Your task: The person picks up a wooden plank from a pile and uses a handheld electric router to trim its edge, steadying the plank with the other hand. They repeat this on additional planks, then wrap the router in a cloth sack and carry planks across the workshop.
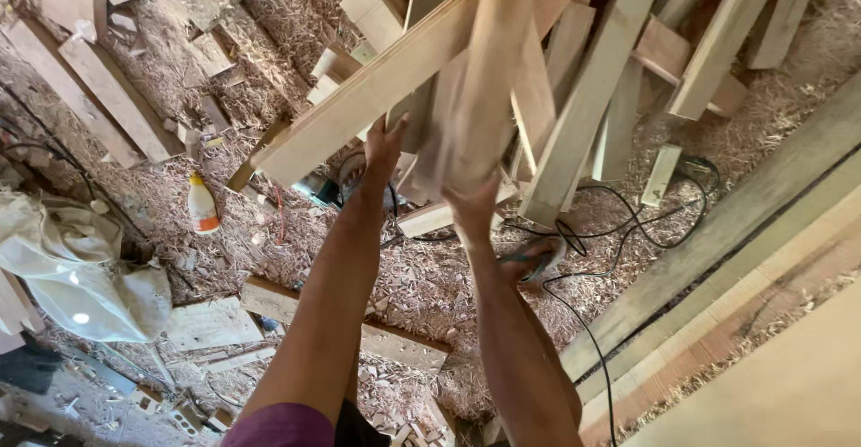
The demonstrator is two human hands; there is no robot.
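Both hands up at a stack of leaning wood planks, shavings all over the floor.

Head view: right hand clamped on the lower end of a blurred pale plank, held up in front of the plank pile. Left hand fingers spread, touching the underside of a long slanted board; grip unclear. Black cable loops over the shavings right of the arms, glue bottle at left near a white sack.

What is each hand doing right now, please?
Left hand: open, fingers spread against the long plank.
Right hand: closed on a blurred upright board.
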